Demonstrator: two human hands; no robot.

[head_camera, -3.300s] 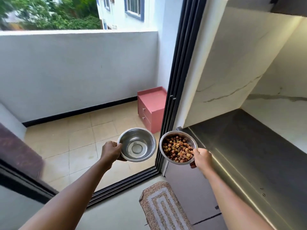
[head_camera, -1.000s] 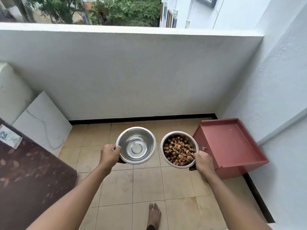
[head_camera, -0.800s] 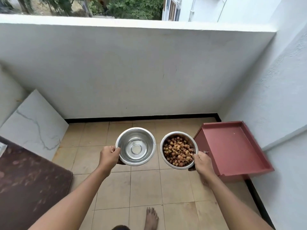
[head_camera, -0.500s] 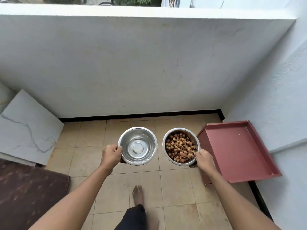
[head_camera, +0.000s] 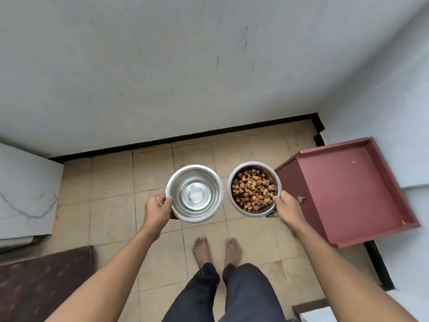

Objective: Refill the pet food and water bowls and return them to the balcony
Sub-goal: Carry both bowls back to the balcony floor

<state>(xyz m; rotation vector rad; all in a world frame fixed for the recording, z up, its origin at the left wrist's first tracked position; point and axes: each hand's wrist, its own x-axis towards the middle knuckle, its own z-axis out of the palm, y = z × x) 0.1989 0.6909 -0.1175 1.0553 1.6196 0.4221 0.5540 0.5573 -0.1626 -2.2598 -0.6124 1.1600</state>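
Observation:
I stand on the balcony looking down at two steel bowls held side by side above the tiled floor. My left hand [head_camera: 158,208] grips the left rim of the water bowl [head_camera: 195,194], whose inside looks shiny with clear liquid near the bottom. My right hand [head_camera: 286,208] grips the lower right rim of the food bowl [head_camera: 254,189], filled with brown and orange kibble. Both bowls are level and a small gap separates them.
A low red cabinet [head_camera: 352,191] stands in the right corner, close to my right hand. A marble slab [head_camera: 25,194] leans at the left and a dark brown mat [head_camera: 44,284] lies at the lower left. My bare feet [head_camera: 216,249] rest on beige tiles [head_camera: 111,177] before the white wall.
I have stepped from the doorway onto the balcony, closer to the wall, and my view has tilted down so both feet show. The bowls stay in the same grips.

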